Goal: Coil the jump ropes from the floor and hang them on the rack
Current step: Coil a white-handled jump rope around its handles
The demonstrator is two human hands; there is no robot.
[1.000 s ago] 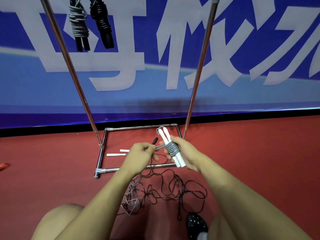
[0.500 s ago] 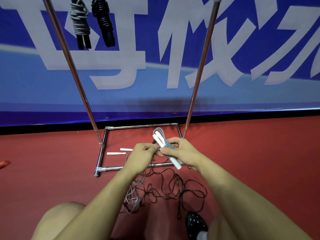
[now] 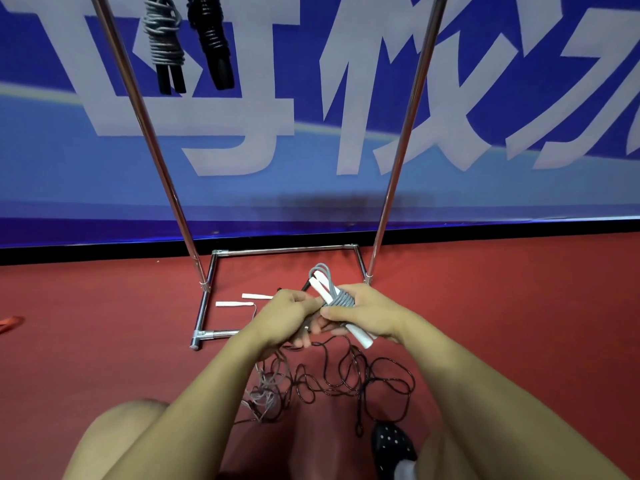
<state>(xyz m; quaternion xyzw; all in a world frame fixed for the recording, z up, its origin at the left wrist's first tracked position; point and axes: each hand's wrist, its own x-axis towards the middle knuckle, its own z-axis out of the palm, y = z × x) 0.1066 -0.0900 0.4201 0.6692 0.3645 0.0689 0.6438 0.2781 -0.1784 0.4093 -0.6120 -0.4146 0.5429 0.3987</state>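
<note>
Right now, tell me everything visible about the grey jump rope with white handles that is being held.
The grey jump rope is nearly coiled: two white, plastic-looking handles lie side by side, tilted, with grey cord wound several times round their middle and a loop sticking out above. The right hand grips the bundle; the left hand pinches at the wrap's end. It is held above the rack base.

Open gap between rack poles [image 3: 401, 161]; tangled ropes [image 3: 346, 379] underfoot.
</note>
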